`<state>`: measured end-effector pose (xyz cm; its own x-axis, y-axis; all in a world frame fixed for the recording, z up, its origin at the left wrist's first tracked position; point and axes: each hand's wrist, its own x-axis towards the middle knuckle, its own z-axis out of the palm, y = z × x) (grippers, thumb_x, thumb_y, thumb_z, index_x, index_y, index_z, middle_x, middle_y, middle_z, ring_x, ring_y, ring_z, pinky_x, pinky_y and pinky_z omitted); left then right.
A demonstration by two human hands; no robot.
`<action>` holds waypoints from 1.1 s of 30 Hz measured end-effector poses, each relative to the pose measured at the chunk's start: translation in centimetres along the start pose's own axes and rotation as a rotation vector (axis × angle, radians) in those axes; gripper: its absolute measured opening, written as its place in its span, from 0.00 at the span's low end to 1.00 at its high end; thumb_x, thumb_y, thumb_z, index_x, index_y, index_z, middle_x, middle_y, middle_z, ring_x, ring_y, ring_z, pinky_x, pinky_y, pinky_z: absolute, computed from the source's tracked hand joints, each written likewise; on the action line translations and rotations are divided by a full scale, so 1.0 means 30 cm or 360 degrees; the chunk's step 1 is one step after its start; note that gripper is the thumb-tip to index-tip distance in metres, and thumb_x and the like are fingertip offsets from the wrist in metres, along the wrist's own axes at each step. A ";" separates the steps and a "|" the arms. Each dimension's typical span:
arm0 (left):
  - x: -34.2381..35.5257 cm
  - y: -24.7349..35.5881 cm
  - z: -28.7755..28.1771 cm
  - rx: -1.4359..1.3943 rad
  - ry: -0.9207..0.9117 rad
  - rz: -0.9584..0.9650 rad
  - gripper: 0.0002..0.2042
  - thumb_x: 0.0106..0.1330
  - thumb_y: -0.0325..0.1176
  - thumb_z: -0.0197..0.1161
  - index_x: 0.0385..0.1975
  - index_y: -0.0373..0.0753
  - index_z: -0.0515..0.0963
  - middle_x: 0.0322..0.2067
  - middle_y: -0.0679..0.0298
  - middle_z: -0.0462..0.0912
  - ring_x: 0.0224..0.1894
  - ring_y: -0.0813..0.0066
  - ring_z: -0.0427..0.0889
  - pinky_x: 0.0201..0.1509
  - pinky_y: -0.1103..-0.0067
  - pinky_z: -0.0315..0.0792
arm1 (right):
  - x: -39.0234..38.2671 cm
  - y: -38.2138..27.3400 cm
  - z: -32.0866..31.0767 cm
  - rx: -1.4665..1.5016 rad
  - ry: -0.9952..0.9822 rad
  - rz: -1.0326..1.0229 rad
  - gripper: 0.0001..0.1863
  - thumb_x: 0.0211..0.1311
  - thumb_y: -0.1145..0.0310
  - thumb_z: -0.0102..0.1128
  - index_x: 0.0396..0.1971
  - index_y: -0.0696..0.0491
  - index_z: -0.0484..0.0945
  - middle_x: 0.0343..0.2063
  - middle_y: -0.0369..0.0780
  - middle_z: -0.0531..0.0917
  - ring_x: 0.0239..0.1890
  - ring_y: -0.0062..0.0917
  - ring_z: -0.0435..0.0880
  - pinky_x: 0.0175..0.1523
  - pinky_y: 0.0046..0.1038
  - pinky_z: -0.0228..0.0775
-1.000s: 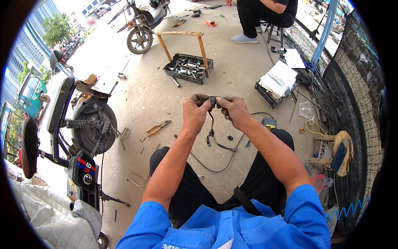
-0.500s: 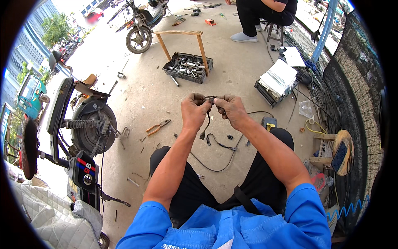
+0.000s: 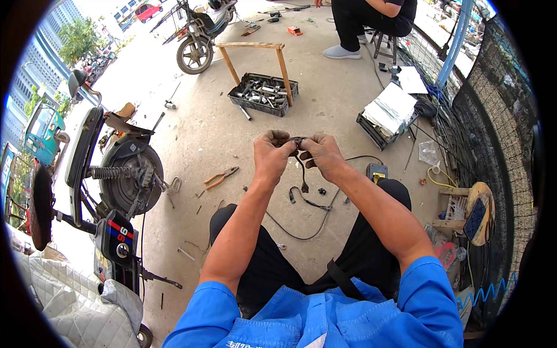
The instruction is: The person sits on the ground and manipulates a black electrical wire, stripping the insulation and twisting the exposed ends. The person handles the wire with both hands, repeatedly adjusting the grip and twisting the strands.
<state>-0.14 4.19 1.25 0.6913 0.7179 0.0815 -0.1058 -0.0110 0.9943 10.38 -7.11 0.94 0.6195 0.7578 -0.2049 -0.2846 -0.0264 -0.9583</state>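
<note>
Between my two hands a thin black cable (image 3: 301, 165) is pinched, and its loose end with a small black plug hangs below them. My left hand (image 3: 271, 152) closes on it from the left, thumb against fingertips. From the other side my right hand (image 3: 322, 153) grips it close by, fingers curled. The exact spot where the fingertips meet is partly hidden. On the ground beneath lies a looped black cord (image 3: 301, 236) with a connector. It runs up towards a dark box with a yellow label (image 3: 377, 171) near my right knee.
Orange-handled pliers (image 3: 221, 178) lie left of my hands. Ahead stands a black crate of metal parts (image 3: 261, 107) with a wooden handle. A scooter with exposed rear wheel (image 3: 132, 180) takes up the left. Right are a paper-topped crate (image 3: 387, 110) and a wooden stool (image 3: 452, 211). Someone sits ahead (image 3: 371, 23).
The hanging plug end has swung to the right and slightly down. My hands stay nearly in place, with small finger shifts on the cable.
</note>
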 end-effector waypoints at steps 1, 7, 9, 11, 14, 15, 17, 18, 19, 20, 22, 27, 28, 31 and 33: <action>-0.003 0.000 0.004 0.0027 -0.0003 0.0007 0.13 0.57 0.22 0.69 0.39 0.26 0.75 0.31 0.55 0.84 0.31 0.72 0.84 0.36 0.78 0.80 | 0.006 0.007 0.001 -0.0024 0.0073 0.0011 0.11 0.60 0.66 0.64 0.32 0.60 0.79 0.28 0.41 0.84 0.27 0.21 0.83 0.24 0.22 0.72; -0.001 -0.021 0.015 0.0257 0.0010 0.0202 0.09 0.57 0.21 0.66 0.36 0.26 0.77 0.30 0.55 0.84 0.30 0.74 0.84 0.34 0.81 0.77 | 0.022 0.002 -0.008 -0.0098 0.0162 0.0041 0.12 0.57 0.70 0.66 0.34 0.63 0.77 0.27 0.43 0.85 0.26 0.24 0.85 0.24 0.24 0.73; -0.005 -0.008 0.021 0.0275 0.0017 0.0153 0.09 0.57 0.21 0.66 0.36 0.25 0.77 0.30 0.55 0.84 0.29 0.74 0.84 0.34 0.80 0.78 | 0.025 0.010 -0.019 -0.0038 0.0168 0.0030 0.12 0.56 0.71 0.67 0.35 0.63 0.77 0.27 0.43 0.85 0.26 0.23 0.85 0.24 0.24 0.73; -0.005 -0.001 0.012 0.0236 0.0037 0.0121 0.09 0.58 0.22 0.66 0.36 0.25 0.77 0.31 0.55 0.83 0.29 0.73 0.84 0.34 0.80 0.79 | 0.016 0.005 -0.014 0.0007 0.0146 0.0033 0.13 0.56 0.71 0.69 0.37 0.63 0.77 0.27 0.42 0.85 0.26 0.23 0.85 0.25 0.23 0.73; 0.004 -0.004 0.000 0.0102 0.0061 0.0096 0.09 0.58 0.22 0.65 0.37 0.25 0.76 0.31 0.55 0.83 0.29 0.72 0.84 0.34 0.79 0.81 | 0.008 0.002 -0.025 0.0089 0.0063 0.0022 0.14 0.56 0.71 0.71 0.38 0.63 0.77 0.29 0.42 0.85 0.26 0.22 0.84 0.26 0.23 0.73; 0.005 -0.004 -0.001 0.0067 0.0069 0.0086 0.09 0.59 0.22 0.65 0.37 0.25 0.76 0.31 0.54 0.83 0.29 0.71 0.84 0.34 0.79 0.81 | 0.008 0.005 -0.028 0.0105 0.0046 0.0015 0.15 0.56 0.71 0.71 0.39 0.63 0.77 0.30 0.42 0.85 0.26 0.22 0.84 0.26 0.23 0.74; 0.007 -0.002 0.000 0.0027 0.0074 0.0066 0.10 0.59 0.22 0.65 0.37 0.25 0.76 0.31 0.54 0.83 0.29 0.71 0.84 0.34 0.79 0.82 | 0.011 0.011 -0.037 0.0140 0.0016 -0.0001 0.16 0.56 0.71 0.71 0.40 0.63 0.77 0.30 0.41 0.84 0.27 0.22 0.84 0.26 0.23 0.74; 0.007 -0.001 0.000 0.0021 0.0073 0.0057 0.10 0.59 0.22 0.65 0.37 0.25 0.76 0.32 0.54 0.83 0.29 0.71 0.84 0.34 0.79 0.81 | 0.010 0.011 -0.040 0.0131 0.0006 0.0002 0.17 0.56 0.71 0.71 0.41 0.63 0.77 0.30 0.41 0.84 0.27 0.22 0.84 0.27 0.23 0.74; 0.007 0.002 0.000 0.0014 0.0073 0.0049 0.10 0.59 0.22 0.65 0.38 0.25 0.76 0.32 0.54 0.83 0.29 0.71 0.84 0.34 0.79 0.81 | 0.009 0.010 -0.042 0.0122 -0.0004 0.0004 0.17 0.56 0.71 0.71 0.42 0.64 0.77 0.30 0.41 0.84 0.27 0.21 0.84 0.27 0.23 0.74; 0.007 0.005 0.000 0.0007 0.0079 0.0048 0.10 0.59 0.22 0.65 0.38 0.25 0.76 0.32 0.54 0.83 0.29 0.71 0.84 0.34 0.79 0.81 | 0.009 0.009 -0.043 0.0113 -0.0015 0.0006 0.18 0.56 0.71 0.71 0.43 0.64 0.77 0.30 0.41 0.84 0.28 0.21 0.83 0.27 0.23 0.74; 0.007 0.012 0.000 -0.0009 0.0090 0.0046 0.10 0.59 0.22 0.65 0.38 0.25 0.76 0.31 0.54 0.83 0.29 0.71 0.84 0.34 0.79 0.81 | 0.009 0.008 -0.043 0.0089 -0.0030 0.0023 0.17 0.56 0.71 0.71 0.42 0.63 0.78 0.29 0.39 0.83 0.27 0.20 0.82 0.27 0.22 0.74; 0.006 0.016 -0.008 0.0081 0.0079 0.0065 0.11 0.60 0.23 0.64 0.40 0.25 0.76 0.32 0.56 0.82 0.29 0.72 0.83 0.34 0.79 0.80 | 0.003 -0.002 -0.045 0.0078 -0.0156 0.0120 0.10 0.58 0.70 0.69 0.37 0.57 0.81 0.27 0.35 0.82 0.24 0.17 0.77 0.25 0.20 0.70; 0.007 0.015 -0.011 0.0103 0.0078 0.0063 0.11 0.60 0.23 0.64 0.40 0.25 0.76 0.32 0.56 0.82 0.30 0.73 0.83 0.35 0.79 0.80 | 0.003 -0.002 -0.044 0.0080 -0.0179 0.0139 0.09 0.58 0.69 0.69 0.35 0.56 0.82 0.26 0.34 0.81 0.24 0.16 0.76 0.25 0.20 0.69; 0.013 0.006 -0.019 0.0097 0.0051 0.0085 0.11 0.61 0.23 0.64 0.40 0.26 0.76 0.33 0.57 0.82 0.31 0.73 0.82 0.36 0.79 0.79 | 0.005 0.002 -0.046 0.0024 -0.0190 0.0174 0.08 0.58 0.66 0.69 0.33 0.54 0.82 0.24 0.32 0.78 0.24 0.15 0.74 0.25 0.20 0.68; 0.009 0.012 -0.018 0.0091 0.0027 0.0075 0.10 0.62 0.23 0.63 0.41 0.26 0.76 0.33 0.58 0.82 0.32 0.75 0.82 0.37 0.80 0.78 | 0.005 0.001 -0.045 -0.0004 -0.0169 0.0175 0.09 0.57 0.65 0.69 0.33 0.54 0.82 0.23 0.31 0.77 0.25 0.15 0.74 0.26 0.21 0.68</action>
<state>-0.38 4.74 1.60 0.6743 0.7273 0.1279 -0.0967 -0.0847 0.9917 11.45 -7.89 0.61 0.5039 0.8148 -0.2868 -0.3448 -0.1148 -0.9316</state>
